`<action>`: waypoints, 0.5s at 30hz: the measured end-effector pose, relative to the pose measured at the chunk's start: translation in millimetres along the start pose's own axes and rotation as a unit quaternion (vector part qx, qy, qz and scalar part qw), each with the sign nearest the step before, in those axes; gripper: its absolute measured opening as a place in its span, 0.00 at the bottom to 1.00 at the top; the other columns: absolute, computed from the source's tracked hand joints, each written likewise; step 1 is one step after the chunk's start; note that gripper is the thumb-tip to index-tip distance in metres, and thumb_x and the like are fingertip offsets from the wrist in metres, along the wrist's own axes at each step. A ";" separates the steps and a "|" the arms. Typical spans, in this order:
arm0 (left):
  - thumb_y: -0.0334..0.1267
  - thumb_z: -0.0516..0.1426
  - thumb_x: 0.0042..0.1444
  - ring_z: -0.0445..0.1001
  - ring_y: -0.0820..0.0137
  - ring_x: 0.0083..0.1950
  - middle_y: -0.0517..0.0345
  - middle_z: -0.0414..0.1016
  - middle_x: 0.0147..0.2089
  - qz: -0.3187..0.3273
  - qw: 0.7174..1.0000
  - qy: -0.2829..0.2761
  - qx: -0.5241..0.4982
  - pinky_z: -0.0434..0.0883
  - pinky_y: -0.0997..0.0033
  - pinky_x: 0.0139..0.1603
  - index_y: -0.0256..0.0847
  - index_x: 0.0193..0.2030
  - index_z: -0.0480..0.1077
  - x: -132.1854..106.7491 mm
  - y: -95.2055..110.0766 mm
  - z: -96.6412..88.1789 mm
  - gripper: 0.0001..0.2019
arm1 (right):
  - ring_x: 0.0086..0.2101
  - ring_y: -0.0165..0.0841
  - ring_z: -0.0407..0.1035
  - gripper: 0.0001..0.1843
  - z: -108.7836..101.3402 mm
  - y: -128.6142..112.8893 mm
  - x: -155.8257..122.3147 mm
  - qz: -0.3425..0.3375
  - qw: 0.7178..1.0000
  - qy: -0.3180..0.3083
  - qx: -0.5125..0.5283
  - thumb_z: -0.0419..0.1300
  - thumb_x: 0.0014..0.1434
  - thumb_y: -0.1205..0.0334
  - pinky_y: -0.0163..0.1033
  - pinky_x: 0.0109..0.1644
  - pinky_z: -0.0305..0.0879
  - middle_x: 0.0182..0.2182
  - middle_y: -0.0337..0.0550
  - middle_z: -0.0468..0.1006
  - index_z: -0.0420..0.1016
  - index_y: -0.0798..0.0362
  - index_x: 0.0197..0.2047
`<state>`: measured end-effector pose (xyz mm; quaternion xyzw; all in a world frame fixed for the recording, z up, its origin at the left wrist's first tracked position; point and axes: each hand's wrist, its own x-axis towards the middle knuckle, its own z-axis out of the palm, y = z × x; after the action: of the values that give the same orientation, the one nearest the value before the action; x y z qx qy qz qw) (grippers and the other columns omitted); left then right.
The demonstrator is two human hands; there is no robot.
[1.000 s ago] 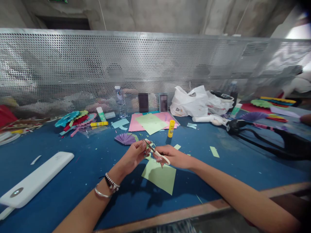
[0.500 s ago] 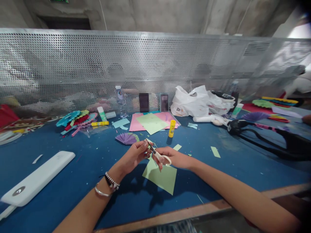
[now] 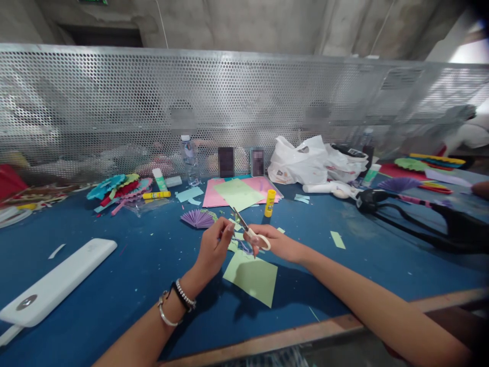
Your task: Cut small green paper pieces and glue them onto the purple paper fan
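My right hand (image 3: 275,241) grips a pair of scissors (image 3: 249,232) by the white handles, with the blades pointing up and to the left. Just left of the blades, my left hand (image 3: 214,241) is closed, thumb against curled fingers; whatever it pinches is hidden. Beneath both hands a light green paper square (image 3: 251,279) lies on the blue table. Small green and purple paper scraps are scattered between the hands. Behind the left hand rests a purple pleated paper fan (image 3: 197,218). A yellow glue stick (image 3: 270,203) stands upright beyond the right hand.
Pink and green paper sheets (image 3: 211,195) lie near the mesh divider (image 3: 244,86). A water bottle (image 3: 190,160), white plastic bags (image 3: 298,160) and folded paper pieces (image 3: 110,188) line the back. A white power bank (image 3: 64,280) is at left, a black strap (image 3: 397,224) at right.
My left hand has drawn back a little from the scissors and turned, its fingers now more curled. The scissor blades have tilted more upright and stand clear of the left fingertips.
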<state>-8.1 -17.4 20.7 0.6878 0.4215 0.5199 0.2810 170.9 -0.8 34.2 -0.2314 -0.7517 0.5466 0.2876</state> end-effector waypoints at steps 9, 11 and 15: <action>0.43 0.43 0.60 0.58 0.75 0.23 0.63 0.60 0.22 0.004 0.999 -0.004 0.049 0.54 0.74 0.27 0.40 0.26 0.58 -1.9 0.7 -0.2 0.14 | 0.28 0.25 0.61 0.15 9.0 4.6 3.5 -0.004 0.999 -0.011 -0.040 0.56 0.54 0.52 0.32 0.33 0.61 0.26 0.36 0.61 0.61 0.56 0.30; 0.43 0.44 0.60 0.58 0.75 0.23 0.63 0.61 0.22 0.004 0.999 -0.001 0.051 0.53 0.74 0.27 0.40 0.27 0.59 -2.8 1.3 0.0 0.13 | 0.28 0.25 0.61 0.15 8.8 5.3 3.5 -0.005 0.999 -0.006 -0.051 0.56 0.54 0.52 0.31 0.33 0.60 0.26 0.36 0.62 0.62 0.57 0.30; 0.42 0.45 0.59 0.59 0.74 0.24 0.63 0.61 0.22 0.012 0.998 0.015 0.062 0.53 0.74 0.28 0.40 0.28 0.61 -4.6 3.6 0.6 0.12 | 0.28 0.25 0.62 0.14 8.8 5.9 3.0 -0.006 0.998 0.002 -0.060 0.56 0.55 0.53 0.30 0.32 0.60 0.26 0.36 0.62 0.62 0.56 0.30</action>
<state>-7.1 -23.1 21.3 0.7007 0.4488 0.5066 0.2256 162.9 -3.1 27.1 -0.2449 -0.7840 0.4985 0.2773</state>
